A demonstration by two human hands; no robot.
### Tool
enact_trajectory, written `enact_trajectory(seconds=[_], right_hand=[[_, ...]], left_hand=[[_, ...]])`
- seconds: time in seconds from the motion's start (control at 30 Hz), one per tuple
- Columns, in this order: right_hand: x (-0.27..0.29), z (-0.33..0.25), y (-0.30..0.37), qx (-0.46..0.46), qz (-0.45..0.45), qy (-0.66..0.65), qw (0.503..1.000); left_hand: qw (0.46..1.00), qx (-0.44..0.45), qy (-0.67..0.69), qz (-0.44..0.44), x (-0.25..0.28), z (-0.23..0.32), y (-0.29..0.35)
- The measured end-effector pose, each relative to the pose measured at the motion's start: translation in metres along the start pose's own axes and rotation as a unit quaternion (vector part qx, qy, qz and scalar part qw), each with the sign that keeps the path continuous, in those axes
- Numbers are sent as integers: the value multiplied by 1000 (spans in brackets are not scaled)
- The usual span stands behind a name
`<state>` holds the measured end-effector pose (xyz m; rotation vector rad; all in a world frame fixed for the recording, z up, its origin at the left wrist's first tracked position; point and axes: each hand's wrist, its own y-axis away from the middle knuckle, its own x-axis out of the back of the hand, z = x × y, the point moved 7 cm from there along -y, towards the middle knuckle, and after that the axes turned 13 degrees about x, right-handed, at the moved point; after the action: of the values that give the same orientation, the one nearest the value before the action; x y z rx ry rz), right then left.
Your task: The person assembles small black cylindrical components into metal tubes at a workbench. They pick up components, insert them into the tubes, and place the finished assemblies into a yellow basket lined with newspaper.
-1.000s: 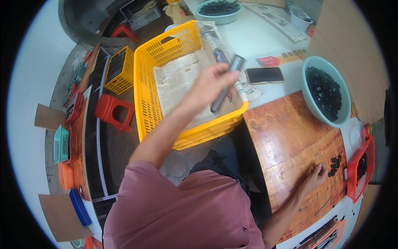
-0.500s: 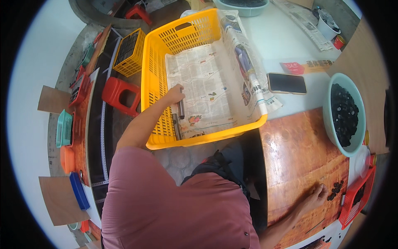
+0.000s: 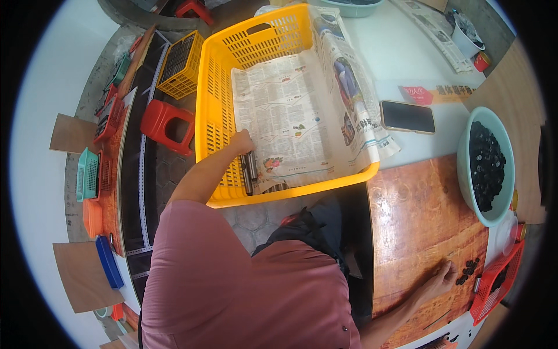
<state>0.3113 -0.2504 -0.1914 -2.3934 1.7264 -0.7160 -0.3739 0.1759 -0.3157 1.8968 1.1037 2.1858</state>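
My left hand (image 3: pixel 241 143) is inside the big yellow plastic crate (image 3: pixel 290 189), by its left wall. Its fingers are curled over the upper end of a dark metal tube (image 3: pixel 253 165). A second shiny tube (image 3: pixel 246 177) lies right beside it, near the crate's front left corner. Newspaper (image 3: pixel 285 110) lines the crate's bottom and right side. My right hand (image 3: pixel 442 280) rests on the wooden board (image 3: pixel 418 215), fingers drawn together. What they hold, if anything, is too small to make out. Small black pieces (image 3: pixel 468 270) lie in a cluster beside its fingertips.
A pale green basin (image 3: pixel 462 174) of black parts stands at the right, above a red basket (image 3: pixel 494 296). A phone (image 3: pixel 407 117) lies on the white table (image 3: pixel 378 58). Left of the crate are a red stool (image 3: pixel 152 125) and a smaller yellow crate (image 3: pixel 174 87).
My left hand has moved down the crate's left side, toward me, bringing its tube beside the other. The right hand has stayed nearly in place by the black pieces.
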Motion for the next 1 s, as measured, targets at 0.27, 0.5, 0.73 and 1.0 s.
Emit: enact_trajectory(seconds=[0.27, 0.5, 0.73, 1.0], right_hand=[[1, 3, -1, 7, -5, 7, 1000], [0, 2, -3, 37, -14, -11, 999], [3, 7, -3, 24, -20, -11, 999], [0, 10, -2, 16, -22, -33, 999]], left_hand=[[978, -76, -192, -21, -8, 14, 28], [967, -107, -230, -34, -16, 10, 18], [953, -113, -277, -52, -20, 12, 15], [962, -114, -247, -32, -23, 9, 6]])
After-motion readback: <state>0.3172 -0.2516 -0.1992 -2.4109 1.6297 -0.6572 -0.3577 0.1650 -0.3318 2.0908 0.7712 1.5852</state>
